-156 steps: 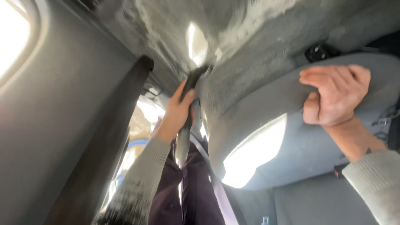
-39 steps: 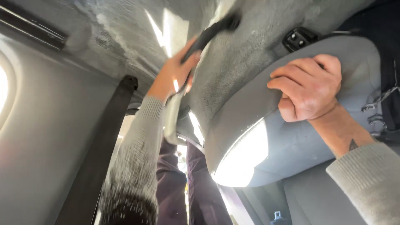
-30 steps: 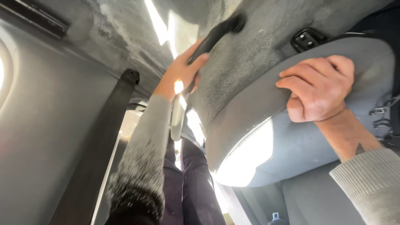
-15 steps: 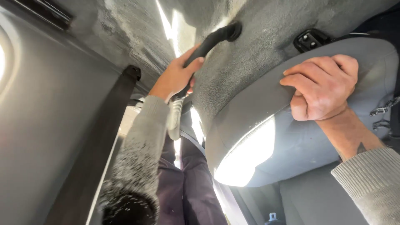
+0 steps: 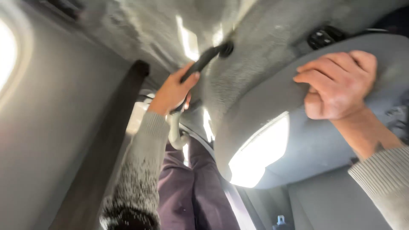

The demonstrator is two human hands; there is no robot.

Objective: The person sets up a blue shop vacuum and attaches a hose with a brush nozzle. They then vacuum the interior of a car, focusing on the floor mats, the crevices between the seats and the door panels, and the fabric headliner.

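My left hand grips a black vacuum nozzle whose tip presses into the grey carpet under a car seat. A pale hose hangs from the nozzle below my wrist. My right hand clamps the edge of the grey seat cushion, fingers curled over its rim. Both arms wear grey knitted sleeves.
A dark strip of door trim or belt runs diagonally at the left beside a grey interior panel. Legs in dark purple trousers show below. A black seat bracket sits near the top right. Bright sun patches fall on the cushion.
My left hand has pushed the nozzle further along the carpet, away from me. The view has shifted slightly; my right hand keeps its hold on the seat cushion.
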